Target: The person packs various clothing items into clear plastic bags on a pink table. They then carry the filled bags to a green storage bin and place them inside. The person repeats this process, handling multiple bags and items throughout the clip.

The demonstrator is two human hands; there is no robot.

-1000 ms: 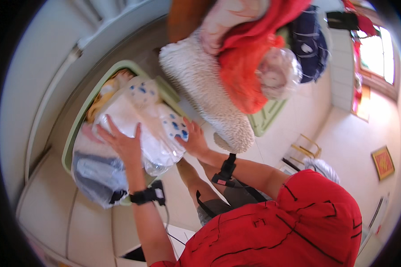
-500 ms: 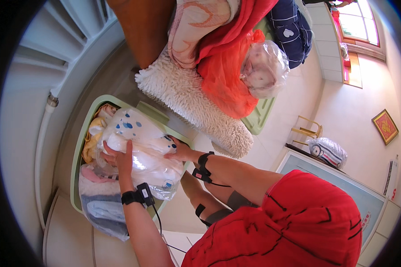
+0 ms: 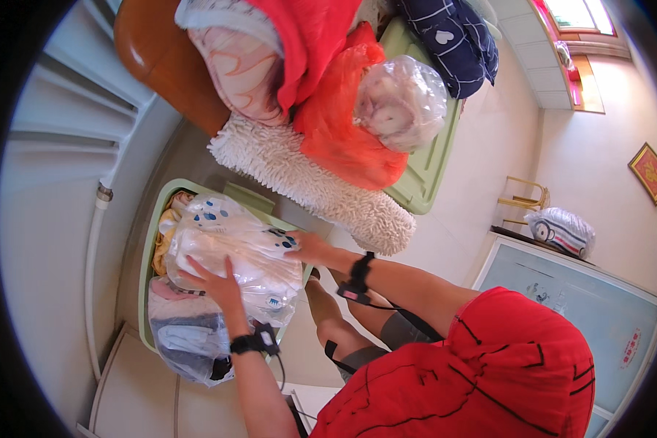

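Observation:
A clear plastic bag (image 3: 248, 269) of white fabric with blue spots lies in the upper part of a pale green storage box (image 3: 147, 321). Over its near-left side my left hand (image 3: 217, 286) rests with fingers spread, gripping nothing. At the bag's right edge, beside the blue spots, my right hand (image 3: 312, 248) holds the plastic; its fingertips are partly hidden. Yellow cloth (image 3: 166, 237) is tucked along the box's left side. A second clear bag (image 3: 193, 343) with grey-blue and pink textiles bulges over the box's near rim.
A white shaggy cushion (image 3: 306, 179) lies beyond the box, next to a red plastic bag (image 3: 350, 139) and a clear bag with a plush item (image 3: 405, 102). These are by a green lid (image 3: 434, 171). A brown chair (image 3: 160, 58) and white radiator (image 3: 80, 95) stand at left.
My left hand has loosened from the bag and spread its fingers. My right hand stays at the bag's right edge. The view has shifted, and the bag lies flatter in the box.

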